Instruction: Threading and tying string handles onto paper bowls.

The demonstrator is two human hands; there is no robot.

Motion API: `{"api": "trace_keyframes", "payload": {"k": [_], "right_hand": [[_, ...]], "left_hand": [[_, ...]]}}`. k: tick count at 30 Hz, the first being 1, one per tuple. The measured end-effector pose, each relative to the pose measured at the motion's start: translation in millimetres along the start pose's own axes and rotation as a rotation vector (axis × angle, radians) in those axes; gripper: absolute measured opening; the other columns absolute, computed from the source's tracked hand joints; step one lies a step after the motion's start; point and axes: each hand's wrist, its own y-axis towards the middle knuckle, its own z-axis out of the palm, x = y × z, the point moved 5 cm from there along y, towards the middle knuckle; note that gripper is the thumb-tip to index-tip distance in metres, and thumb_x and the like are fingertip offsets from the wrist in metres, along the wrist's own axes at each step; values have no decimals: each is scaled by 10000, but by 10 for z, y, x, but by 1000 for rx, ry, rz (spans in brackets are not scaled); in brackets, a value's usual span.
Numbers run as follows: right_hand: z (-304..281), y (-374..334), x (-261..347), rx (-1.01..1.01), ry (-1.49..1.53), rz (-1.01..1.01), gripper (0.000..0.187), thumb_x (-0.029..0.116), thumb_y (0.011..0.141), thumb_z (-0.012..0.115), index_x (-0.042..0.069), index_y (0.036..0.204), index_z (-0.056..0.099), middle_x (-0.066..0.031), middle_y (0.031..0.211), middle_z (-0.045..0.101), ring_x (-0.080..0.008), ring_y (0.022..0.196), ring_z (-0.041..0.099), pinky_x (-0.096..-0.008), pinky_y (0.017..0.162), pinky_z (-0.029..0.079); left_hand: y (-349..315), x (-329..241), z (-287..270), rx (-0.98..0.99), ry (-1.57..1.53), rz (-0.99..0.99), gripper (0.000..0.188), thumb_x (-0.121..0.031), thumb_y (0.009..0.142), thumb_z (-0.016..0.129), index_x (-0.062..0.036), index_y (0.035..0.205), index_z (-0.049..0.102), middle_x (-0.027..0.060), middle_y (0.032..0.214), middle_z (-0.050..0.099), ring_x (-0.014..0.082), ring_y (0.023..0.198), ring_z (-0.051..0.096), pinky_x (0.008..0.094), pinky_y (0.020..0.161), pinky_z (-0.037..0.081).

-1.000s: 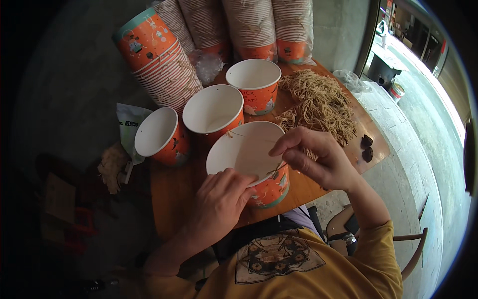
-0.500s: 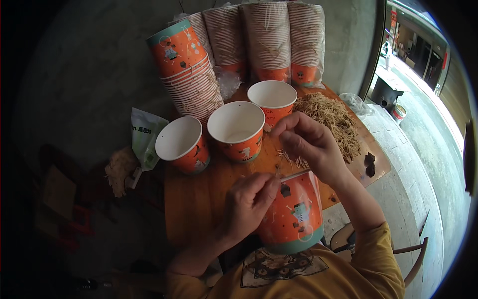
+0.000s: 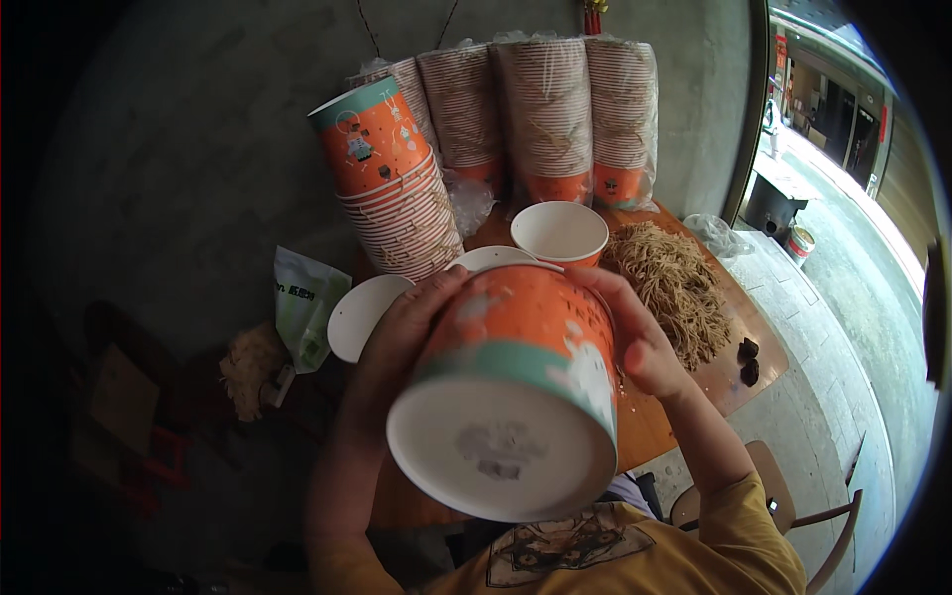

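One orange paper bucket [image 3: 511,332] is held up before a yellow shirt [image 3: 729,540], its white base [image 3: 501,451] facing back toward the wearer. The bucket's long axis runs from the base, low and near, up and away to the rim, leaning slightly right; its mouth points away, out of sight. It sits between both hands: the left hand [image 3: 409,315] grips the left side near the rim, and the right hand [image 3: 643,347] clasps the right side, fingers also close to the rim. Beyond, on a wooden table [image 3: 643,436], stand three open buckets [image 3: 560,233], with a heap of tan strands [image 3: 674,293] at right. Farther back, a tilted bucket stack [image 3: 397,193] rises before plastic-wrapped stacks [image 3: 543,119] near a grey wall [image 3: 218,149].
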Motion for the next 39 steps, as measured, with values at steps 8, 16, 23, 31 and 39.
{"api": "trace_keyframes", "payload": {"k": [8,16,23,31,39], "right_hand": [[-446,331,-70,-89,-37,14,185,104,924,560,33,1095,558,-5,985,588,-78,899,567,-247,839,460],[-240,352,-43,18,-157,-24,168,75,927,564,51,1093,576,40,933,553,-16,816,501,-177,705,406],[-56,330,129,-60,-366,-348,109,14,930,530,48,1021,581,31,937,535,-27,820,495,-172,733,396],[-420,263,-7,-245,-264,-24,120,94,958,500,28,1034,565,-2,948,578,-59,863,554,-225,795,455],[-193,57,-16,146,-186,-141,1067,497,632,826,85,1419,236,-101,1437,291,-229,1310,350,-421,1072,302]], "left_hand": [[-91,383,269,225,499,282,304,-260,994,473,-18,1124,604,6,1029,616,77,986,536,235,888,422],[-217,532,479,347,510,108,230,-200,961,547,-7,1005,665,-10,920,653,28,809,520,206,778,452],[-331,636,599,352,550,130,183,-134,937,548,3,957,667,-7,857,639,31,780,528,205,748,459],[-323,493,270,79,372,230,215,-197,913,574,-13,996,650,21,921,653,79,860,587,223,800,462],[236,-670,-103,19,48,434,290,-242,933,545,-35,1128,596,55,1021,637,149,910,597,297,812,486]]}}
